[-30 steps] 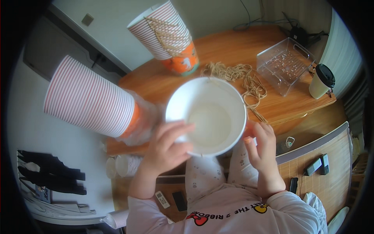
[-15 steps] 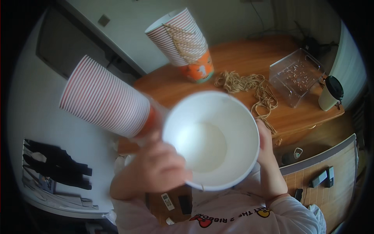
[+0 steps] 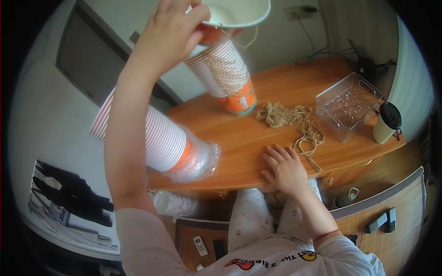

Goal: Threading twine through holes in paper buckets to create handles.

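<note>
High at the top edge, my left hand [image 3: 170,37] grips the rim of a paper cup [image 3: 237,13], white inside and orange outside, with a thin string hanging from it. The cup is over the mouth of a tall cup stack [image 3: 225,69] that stands on the table with strings draped down its side. My right hand [image 3: 287,171] lies flat on the table edge, fingers spread and holding nothing. Close beyond it is a loose tangle of tan twine [image 3: 282,115]. Left of it, a second stack of cups [image 3: 163,142], partly in a clear plastic bag, is partly hidden by my left forearm.
A clear plastic box [image 3: 347,108] with small pale bits and a cream cup with black lid [image 3: 387,122] stand at the table's right. Black cables and a device [image 3: 366,68] are at the back right. More wrapped cups [image 3: 175,203] sit below the table's left edge.
My left hand has carried the cup from in front of me up and away to the far stack. My right hand has let go of the cup and come down on the table.
</note>
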